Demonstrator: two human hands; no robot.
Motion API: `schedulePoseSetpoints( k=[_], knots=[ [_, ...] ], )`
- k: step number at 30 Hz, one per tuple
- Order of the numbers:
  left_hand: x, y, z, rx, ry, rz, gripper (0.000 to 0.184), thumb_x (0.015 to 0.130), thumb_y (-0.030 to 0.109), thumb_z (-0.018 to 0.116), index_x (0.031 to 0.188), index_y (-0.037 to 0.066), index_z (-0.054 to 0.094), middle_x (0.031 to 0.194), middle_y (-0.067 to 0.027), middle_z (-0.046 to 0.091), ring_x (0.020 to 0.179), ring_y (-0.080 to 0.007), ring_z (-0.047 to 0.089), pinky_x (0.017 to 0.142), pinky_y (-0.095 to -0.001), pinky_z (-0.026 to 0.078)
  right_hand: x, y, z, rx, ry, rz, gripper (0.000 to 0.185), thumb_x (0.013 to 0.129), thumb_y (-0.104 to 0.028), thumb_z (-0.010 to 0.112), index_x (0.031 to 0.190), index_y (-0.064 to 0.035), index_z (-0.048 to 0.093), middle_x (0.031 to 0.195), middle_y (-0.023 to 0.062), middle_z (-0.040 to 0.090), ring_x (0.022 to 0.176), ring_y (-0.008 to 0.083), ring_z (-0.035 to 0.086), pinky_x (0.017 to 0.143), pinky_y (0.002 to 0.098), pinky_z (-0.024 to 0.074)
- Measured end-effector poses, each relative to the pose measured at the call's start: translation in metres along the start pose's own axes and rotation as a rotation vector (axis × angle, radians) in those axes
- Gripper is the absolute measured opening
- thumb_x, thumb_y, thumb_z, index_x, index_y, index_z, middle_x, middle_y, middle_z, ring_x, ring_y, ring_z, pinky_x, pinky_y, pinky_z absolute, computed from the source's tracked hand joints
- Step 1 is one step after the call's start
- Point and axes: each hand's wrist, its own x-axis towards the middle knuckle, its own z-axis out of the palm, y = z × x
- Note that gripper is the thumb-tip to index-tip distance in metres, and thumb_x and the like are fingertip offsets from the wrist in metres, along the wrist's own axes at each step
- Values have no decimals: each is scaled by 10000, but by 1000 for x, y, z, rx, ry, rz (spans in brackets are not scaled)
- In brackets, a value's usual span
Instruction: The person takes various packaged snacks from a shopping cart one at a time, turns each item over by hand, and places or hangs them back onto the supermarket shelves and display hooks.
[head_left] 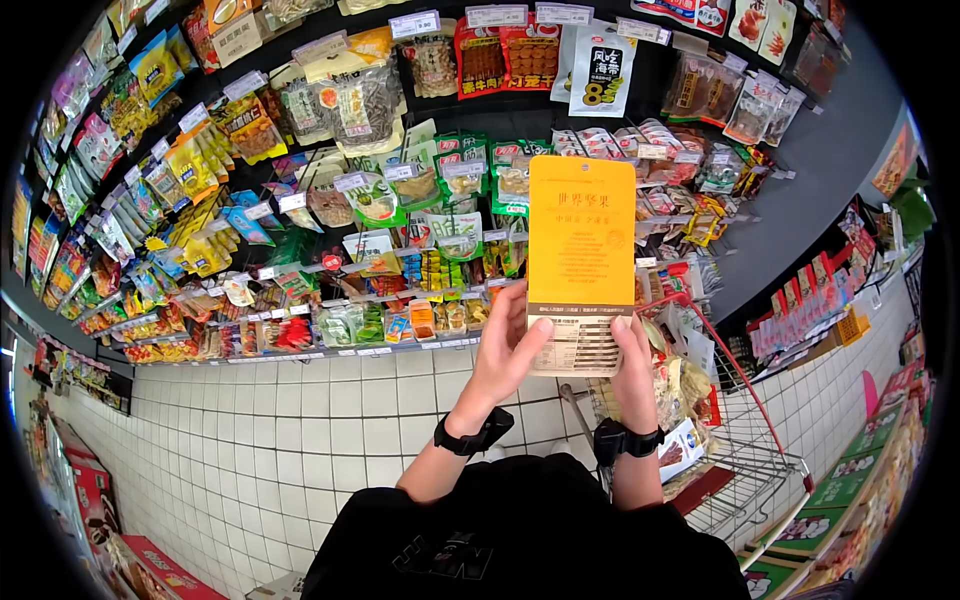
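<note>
A flat yellow snack package [582,235] stands upright in front of me, its lower part a white printed label under a dark band. My left hand [510,345] grips its lower left edge, thumb across the label. On the lower right edge, my right hand [632,362] holds it the same way, thumb on the front. The fingers behind the package are hidden. Both wrists wear black straps with a small device. Beyond the package hang several bagged snacks, among them a white and black pouch [602,72] and red bags [505,58].
A shopping cart [745,440] with bagged goods stands at my right, close to my right forearm. Shelves of hanging snacks [365,105] curve ahead and left, with price tags. White floor tiles [300,440] lie below. Green boxes [840,480] line the right side.
</note>
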Motion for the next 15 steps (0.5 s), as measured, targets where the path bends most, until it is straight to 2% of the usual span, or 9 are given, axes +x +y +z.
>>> schedulePoseSetpoints(
  k=[2, 8, 11, 12, 15],
  knots=[
    [8, 1, 13, -27, 53, -40, 498, 939, 135, 580, 1341, -26, 336, 1252, -156, 525, 1152, -198, 526, 975, -332, 418, 7, -3, -11, 13, -21, -12, 546, 934, -279, 575, 1362, 29, 433, 1286, 106, 542, 1188, 170, 494, 1022, 292, 347],
    [14, -11, 46, -16, 89, -28, 466, 946, 117, 558, 1338, -19, 346, 1276, -135, 519, 1181, -187, 503, 993, -320, 396, 21, -12, -41, 13, -62, -27, 574, 923, -266, 582, 1388, 28, 416, 1321, 116, 522, 1203, 182, 484, 1035, 296, 334],
    [9, -17, 58, -4, 154, -32, 498, 943, 88, 556, 1378, -22, 338, 1277, -115, 531, 1177, -160, 504, 980, -296, 407, 21, -19, -48, 9, 27, 83, 532, 919, -248, 571, 1361, 24, 458, 1295, 107, 536, 1175, 174, 494, 1010, 287, 355],
    [7, -16, 62, 15, 180, -13, 498, 943, 88, 556, 1378, -22, 338, 1277, -115, 531, 1177, -160, 504, 980, -296, 407, 22, -15, -53, 23, 46, 109, 478, 919, -236, 561, 1314, 27, 502, 1238, 94, 571, 1120, 161, 525, 974, 281, 382],
    [-2, -13, 70, 39, 260, -23, 506, 944, 83, 554, 1387, -28, 338, 1278, -120, 537, 1177, -159, 511, 981, -288, 409, 27, -12, -57, 88, -128, 96, 449, 921, -242, 557, 1279, 27, 523, 1170, 79, 607, 1058, 151, 557, 935, 270, 402]
  ],
)
